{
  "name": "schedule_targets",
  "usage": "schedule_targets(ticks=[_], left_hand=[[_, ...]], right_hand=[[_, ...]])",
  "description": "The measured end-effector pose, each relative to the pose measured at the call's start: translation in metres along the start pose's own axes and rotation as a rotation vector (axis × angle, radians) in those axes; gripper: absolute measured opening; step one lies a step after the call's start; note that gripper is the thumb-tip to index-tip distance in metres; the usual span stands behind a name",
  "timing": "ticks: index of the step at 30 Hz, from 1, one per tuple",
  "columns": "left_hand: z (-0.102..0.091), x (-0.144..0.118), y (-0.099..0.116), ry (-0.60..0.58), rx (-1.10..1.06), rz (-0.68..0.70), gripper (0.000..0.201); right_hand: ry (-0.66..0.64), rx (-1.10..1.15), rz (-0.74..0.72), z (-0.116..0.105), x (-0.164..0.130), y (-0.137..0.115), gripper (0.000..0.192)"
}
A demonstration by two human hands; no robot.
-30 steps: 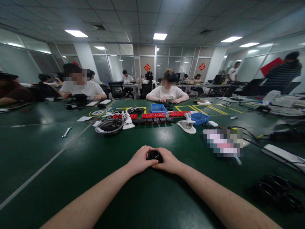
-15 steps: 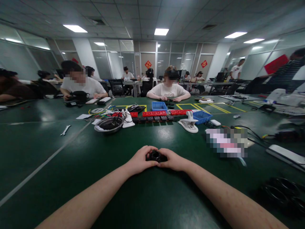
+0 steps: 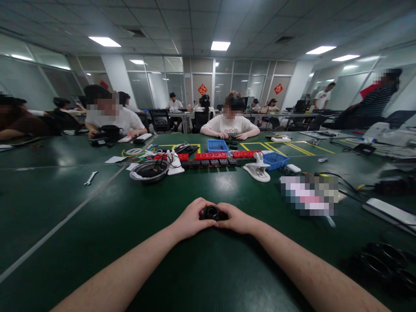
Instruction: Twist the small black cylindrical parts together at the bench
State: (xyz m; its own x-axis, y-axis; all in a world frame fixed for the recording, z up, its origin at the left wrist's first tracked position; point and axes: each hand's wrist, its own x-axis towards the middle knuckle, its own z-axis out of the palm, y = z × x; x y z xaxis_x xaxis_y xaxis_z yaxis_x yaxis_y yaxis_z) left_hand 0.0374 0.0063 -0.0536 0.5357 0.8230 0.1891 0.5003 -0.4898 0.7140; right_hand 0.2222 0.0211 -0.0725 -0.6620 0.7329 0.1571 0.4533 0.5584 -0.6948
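On the dark green table (image 3: pixel 97 242), a small black round part with a ring-shaped top (image 3: pixel 212 212) is gripped between the left hand (image 3: pixel 191 219) and the right hand (image 3: pixel 235 219), both curled shut on it from either side, fingertips nearly meeting. Compared with half a second ago, the grip and the part's place are unchanged; only the view is shifted slightly. Farther off, a round metal bowl (image 3: pixel 149 170) and a white clamp-shaped tool (image 3: pixel 258 168) are seen, well apart from the hands.
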Motion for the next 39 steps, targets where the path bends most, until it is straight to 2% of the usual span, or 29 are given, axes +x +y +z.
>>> schedule_targets(ticks=[12,17,20,24,26,28,30,32,36,39], left_hand=[[-0.001,0.002,-0.001,-0.008,0.006,-0.031,0.038],[0.003,0.001,0.005,0.019,0.023,-0.096,0.038],[0.011,0.0,0.008,0.11,0.061,-0.147,0.035],[0.021,0.0,0.007,0.252,0.116,-0.217,0.034],[0.022,0.001,0.006,0.279,0.124,-0.222,0.033],[0.019,0.001,0.005,0.273,0.115,-0.2,0.034],[0.014,0.001,0.002,0.211,0.092,-0.144,0.034],[0.007,0.001,0.0,0.107,0.056,-0.074,0.034],[-0.001,0.0,-0.006,-0.05,-0.027,-0.004,0.038],[-0.002,0.0,-0.008,-0.071,-0.072,0.01,0.043]], right_hand=[[0.012,0.087,0.045,0.003,0.0,0.001,0.023],[0.044,0.114,0.161,0.003,0.001,0.003,0.027],[0.091,-0.005,0.228,0.007,0.003,0.002,0.033],[0.243,-0.362,0.347,0.02,0.006,-0.009,0.03],[0.3,-0.513,0.37,0.026,0.007,-0.014,0.025],[0.33,-0.563,0.353,0.028,0.006,-0.017,0.028],[0.32,-0.482,0.284,0.026,0.004,-0.017,0.04],[0.247,-0.306,0.179,0.019,0.0,-0.014,0.049],[0.0,0.058,0.05,0.003,-0.004,-0.005,0.037],[-0.062,0.14,0.017,-0.003,-0.003,-0.003,0.032]])
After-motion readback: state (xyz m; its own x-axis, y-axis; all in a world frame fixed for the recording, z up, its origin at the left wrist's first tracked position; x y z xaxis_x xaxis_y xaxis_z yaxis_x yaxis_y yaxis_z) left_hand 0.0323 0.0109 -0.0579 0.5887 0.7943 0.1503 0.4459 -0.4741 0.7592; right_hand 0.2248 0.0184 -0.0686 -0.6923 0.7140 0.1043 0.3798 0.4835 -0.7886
